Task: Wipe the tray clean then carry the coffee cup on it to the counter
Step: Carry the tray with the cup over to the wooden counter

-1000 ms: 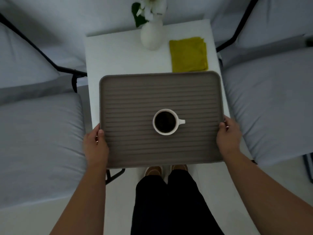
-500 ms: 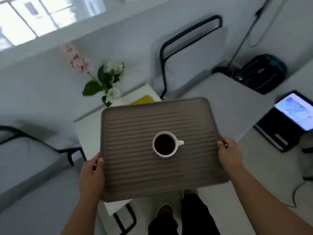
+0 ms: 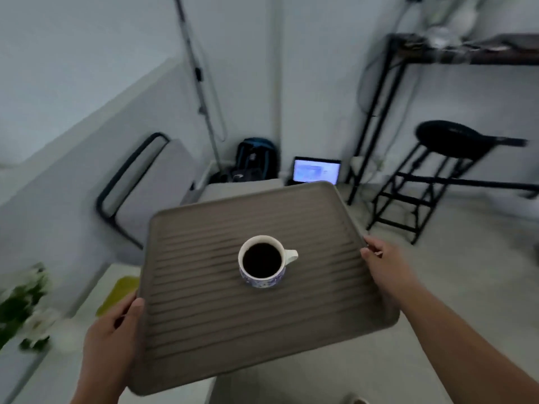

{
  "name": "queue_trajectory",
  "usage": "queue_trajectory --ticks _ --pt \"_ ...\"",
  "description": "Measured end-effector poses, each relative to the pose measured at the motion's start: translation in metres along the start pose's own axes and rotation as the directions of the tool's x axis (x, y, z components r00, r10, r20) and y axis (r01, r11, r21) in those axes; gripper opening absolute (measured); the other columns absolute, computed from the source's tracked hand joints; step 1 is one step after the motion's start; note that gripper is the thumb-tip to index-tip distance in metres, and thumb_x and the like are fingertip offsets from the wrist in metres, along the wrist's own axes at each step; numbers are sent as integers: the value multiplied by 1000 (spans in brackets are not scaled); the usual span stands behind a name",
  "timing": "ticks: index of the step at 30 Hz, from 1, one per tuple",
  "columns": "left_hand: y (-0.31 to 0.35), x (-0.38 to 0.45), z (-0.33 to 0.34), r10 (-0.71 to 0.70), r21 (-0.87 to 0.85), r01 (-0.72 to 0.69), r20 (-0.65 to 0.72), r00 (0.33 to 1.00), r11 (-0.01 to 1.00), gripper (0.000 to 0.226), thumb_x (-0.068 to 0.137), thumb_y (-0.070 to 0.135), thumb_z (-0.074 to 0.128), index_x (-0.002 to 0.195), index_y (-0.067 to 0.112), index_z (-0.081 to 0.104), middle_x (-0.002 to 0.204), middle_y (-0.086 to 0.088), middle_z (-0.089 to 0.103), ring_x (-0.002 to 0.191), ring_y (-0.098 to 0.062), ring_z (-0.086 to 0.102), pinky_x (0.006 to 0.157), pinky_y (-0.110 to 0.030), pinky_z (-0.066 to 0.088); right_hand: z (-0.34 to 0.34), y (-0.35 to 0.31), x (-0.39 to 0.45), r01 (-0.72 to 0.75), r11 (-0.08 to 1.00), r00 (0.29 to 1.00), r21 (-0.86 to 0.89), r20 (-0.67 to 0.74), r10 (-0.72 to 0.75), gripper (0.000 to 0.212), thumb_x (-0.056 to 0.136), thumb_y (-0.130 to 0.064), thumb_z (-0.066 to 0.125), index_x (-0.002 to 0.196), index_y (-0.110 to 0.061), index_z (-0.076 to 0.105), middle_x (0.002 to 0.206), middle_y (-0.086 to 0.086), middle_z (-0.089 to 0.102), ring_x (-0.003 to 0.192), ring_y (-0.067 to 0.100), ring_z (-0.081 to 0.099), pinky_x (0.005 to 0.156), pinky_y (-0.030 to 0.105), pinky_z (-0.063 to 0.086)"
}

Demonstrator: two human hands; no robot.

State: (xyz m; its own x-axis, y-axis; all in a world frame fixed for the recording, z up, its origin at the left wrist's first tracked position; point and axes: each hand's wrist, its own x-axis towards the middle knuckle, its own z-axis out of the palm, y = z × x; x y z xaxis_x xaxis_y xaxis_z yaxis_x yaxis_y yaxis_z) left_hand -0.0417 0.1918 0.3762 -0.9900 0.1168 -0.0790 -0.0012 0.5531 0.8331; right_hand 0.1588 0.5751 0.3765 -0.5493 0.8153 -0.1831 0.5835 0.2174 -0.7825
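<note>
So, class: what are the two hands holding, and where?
The ribbed brown rectangular tray: left hand grips its left edge, right hand its right edge.

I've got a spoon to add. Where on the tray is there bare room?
The tray is bare all round the coffee cup at its middle; widest patch is the near half. The left hand and right hand occupy the side rims.

We see the tray (image 3: pixel 262 330) at frame centre with the coffee cup (image 3: pixel 262 261) on its middle — left hand (image 3: pixel 112 339) at its lower-left edge, right hand (image 3: pixel 385 263) at its right edge. Behind it sits a laptop (image 3: pixel 316 171); a stool (image 3: pixel 449 141) stands upper right.
</note>
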Motion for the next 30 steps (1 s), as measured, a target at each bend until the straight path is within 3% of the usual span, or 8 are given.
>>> queue_trajectory --ticks 4,8,11,16,19,22,27,30 --pt "56 -2 46 101 -7 -101 147 984 995 28 93 18 62 119 16 69 112 -6 69 106 -18 59 81 -3 40 -74 30 -39 -104 985 977 139 -172 127 28 92 -6 52 109 -22 66 88 1 69 78 14 62 72 24 48" --pt "113 -28 103 175 -17 -178 290 941 984 27 89 27 66 116 24 70 122 -6 68 116 -21 59 105 -35 40 -140 81 -84 -185 950 907 253 -329 264 27 91 -6 53 112 -16 67 93 5 71 86 23 65 84 34 52" --pt "163 -65 150 222 -82 -206 396 891 975 33 89 24 67 120 12 68 122 -10 66 110 -20 56 103 -35 36 -197 117 -127 -219 925 846 310 -413 338 26 91 -4 52 101 -21 69 89 5 73 84 24 67 79 34 51" --pt "234 -146 238 328 -193 -266 605 726 944 17 90 11 65 105 17 70 92 -7 73 71 -2 61 70 -2 44 -290 199 -203 -234 904 719 358 -562 409 28 86 -17 55 100 -37 70 84 -8 75 82 18 70 83 49 55" --pt "268 -205 285 439 -272 -350 654 616 896 22 87 0 66 103 15 68 59 29 65 49 23 51 54 9 35 -335 217 -257 -203 868 612 453 -633 474 33 91 -6 52 92 -33 72 79 -6 76 76 16 71 73 36 56" --pt "296 -262 332 504 -333 -396 712 489 856 18 86 1 67 104 3 70 75 2 73 50 26 50 56 9 36 -375 239 -308 -207 841 530 501 -665 526 30 93 -7 51 102 -27 71 84 -3 75 79 16 70 71 31 53" --pt "340 -364 407 492 -349 -413 810 319 841 25 90 9 66 113 0 68 96 -14 68 71 -12 59 43 2 38 -435 271 -386 -231 818 396 526 -717 573 25 94 -11 51 102 -28 67 88 -4 71 82 12 64 66 24 47" --pt "364 -426 444 525 -397 -452 828 200 799 26 89 12 67 114 4 68 101 -16 68 87 -22 57 60 -10 49 -464 287 -426 -214 801 319 560 -735 599 25 94 -9 50 95 -27 67 84 -3 71 79 13 65 66 24 49"
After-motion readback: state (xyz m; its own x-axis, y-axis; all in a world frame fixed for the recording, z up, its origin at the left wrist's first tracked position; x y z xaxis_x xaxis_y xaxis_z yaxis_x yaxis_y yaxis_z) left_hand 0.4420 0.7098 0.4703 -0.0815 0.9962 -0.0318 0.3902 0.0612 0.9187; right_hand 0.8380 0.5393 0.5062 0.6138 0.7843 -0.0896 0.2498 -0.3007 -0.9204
